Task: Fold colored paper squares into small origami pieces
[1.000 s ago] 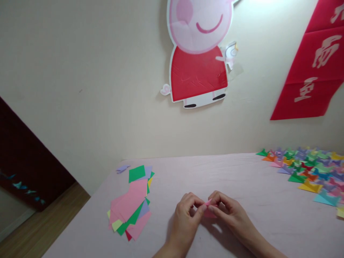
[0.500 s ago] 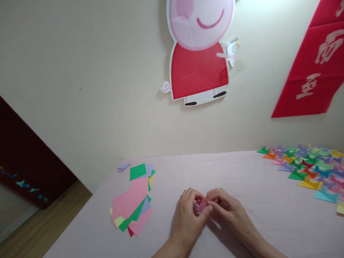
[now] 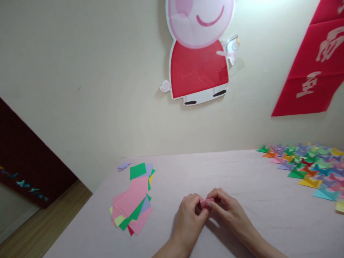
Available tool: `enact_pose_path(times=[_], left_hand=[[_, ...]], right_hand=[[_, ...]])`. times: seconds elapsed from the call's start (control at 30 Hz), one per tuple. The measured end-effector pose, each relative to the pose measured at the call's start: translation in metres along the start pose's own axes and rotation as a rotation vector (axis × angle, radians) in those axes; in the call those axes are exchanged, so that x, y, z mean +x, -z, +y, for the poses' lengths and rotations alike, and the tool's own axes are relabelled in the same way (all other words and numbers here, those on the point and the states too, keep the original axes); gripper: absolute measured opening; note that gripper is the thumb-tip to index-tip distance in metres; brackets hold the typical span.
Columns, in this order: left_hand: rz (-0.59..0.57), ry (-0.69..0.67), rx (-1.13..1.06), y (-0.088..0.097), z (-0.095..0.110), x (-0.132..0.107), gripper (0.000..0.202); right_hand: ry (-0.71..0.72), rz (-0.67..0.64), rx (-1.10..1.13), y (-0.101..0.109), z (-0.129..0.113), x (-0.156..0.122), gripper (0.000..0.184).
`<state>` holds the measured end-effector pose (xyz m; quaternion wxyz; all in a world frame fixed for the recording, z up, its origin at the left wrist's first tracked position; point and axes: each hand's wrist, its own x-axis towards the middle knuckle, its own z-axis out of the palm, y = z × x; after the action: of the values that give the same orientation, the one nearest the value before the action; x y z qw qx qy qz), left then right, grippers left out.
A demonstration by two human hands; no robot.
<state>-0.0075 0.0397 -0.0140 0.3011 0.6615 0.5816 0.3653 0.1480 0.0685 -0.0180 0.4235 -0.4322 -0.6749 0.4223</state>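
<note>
A small folded piece of pink paper (image 3: 206,203) is held between my two hands, just above the pale table cover. My left hand (image 3: 189,215) pinches its left end, with the thumb at the near side and the fingers curled behind. On the other end, my right hand (image 3: 225,206) grips with its thumb pressed on the front face and its index finger along the top. Fingers hide part of the paper, so its full shape cannot be made out.
Loose paper sheets (image 3: 133,200) in pink, green, purple and yellow overlap at the left. Behind them lies a small purple folded piece (image 3: 124,167). Rows of colourful folded paper figures (image 3: 309,168) stand at the right. A wall (image 3: 107,89) rises behind the table (image 3: 242,172).
The pink paper has turned from a curled, partly open shape to a flat narrow strip facing me. My left fingers have lowered slightly; both hands keep hold of it.
</note>
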Motion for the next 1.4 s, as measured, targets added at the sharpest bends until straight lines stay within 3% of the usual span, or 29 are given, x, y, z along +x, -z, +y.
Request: enact_pose_path(times=[0.27,0.43,0.6,0.67,0.77,0.83,1.0,1.13,1.27,1.4], left_hand=[[-0.002,0.031,-0.056,-0.002,-0.003,-0.002,0.019],[0.017,0.047,-0.076,-0.001,-0.001,-0.001,0.017],[0.006,-0.017,0.178,0.009,0.004,-0.005,0.016],[0.002,-0.146,0.287,0.015,0.006,-0.007,0.008],[-0.076,-0.372,0.376,0.023,0.007,-0.008,0.026],[-0.152,-0.441,0.396,0.024,0.006,-0.007,0.029],[-0.183,-0.385,0.360,0.018,0.001,-0.005,0.013],[-0.162,-0.373,0.315,0.015,0.000,-0.003,0.016],[-0.140,-0.380,0.303,0.015,-0.001,-0.003,0.017],[-0.134,-0.369,0.300,0.014,-0.002,-0.003,0.021]], right_hand=[[-0.106,0.004,0.239,0.001,-0.002,0.001,0.033],[-0.104,0.010,0.101,0.004,0.001,0.002,0.029],[0.053,0.044,-0.346,0.010,0.009,0.005,0.017],[0.102,0.014,-0.494,0.011,0.012,0.006,0.014],[0.125,0.001,-0.595,0.011,0.015,0.005,0.006],[0.130,-0.003,-0.603,0.012,0.017,0.005,0.006],[0.154,-0.125,-0.488,0.020,0.011,0.008,0.016],[0.264,-0.365,-0.359,0.036,-0.008,0.007,0.009],[0.359,-0.405,-0.486,0.043,-0.016,0.002,0.007],[0.497,-0.366,-0.706,0.034,-0.006,-0.002,0.013]])
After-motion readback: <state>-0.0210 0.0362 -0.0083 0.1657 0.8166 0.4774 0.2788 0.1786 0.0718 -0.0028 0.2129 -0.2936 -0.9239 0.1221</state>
